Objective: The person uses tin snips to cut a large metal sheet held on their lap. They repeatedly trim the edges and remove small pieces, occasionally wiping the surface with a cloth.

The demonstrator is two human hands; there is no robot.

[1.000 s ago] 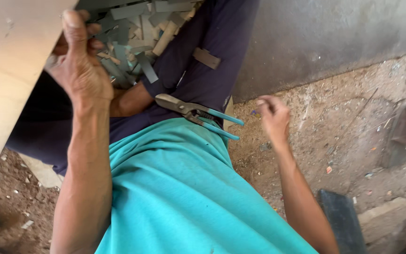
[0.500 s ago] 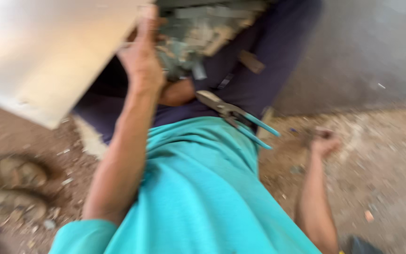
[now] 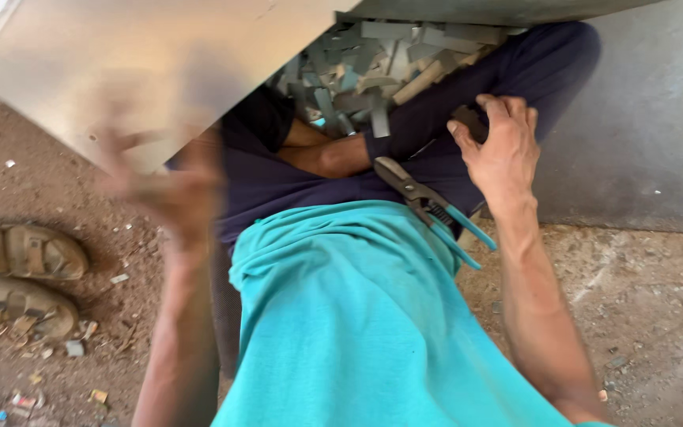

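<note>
left hand point(image 3: 171, 194) blurred at centre left under the metal sheet point(image 3: 160, 63), grip unclear. right hand point(image 3: 499, 150) rested half-curled on the knee, upper right, holding nothing. snips point(image 3: 428, 202) lay on the lap.

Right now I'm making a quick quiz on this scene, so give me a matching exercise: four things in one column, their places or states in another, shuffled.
Things:
1. tin snips
2. right hand
3. left hand
4. sandals

Places or states:
A. blurred, by the metal sheet
B. on the dirt ground at the left
C. lying on the lap, teal handles
D. resting on the dark-trousered thigh

Pairs: 1-C, 2-D, 3-A, 4-B
</note>
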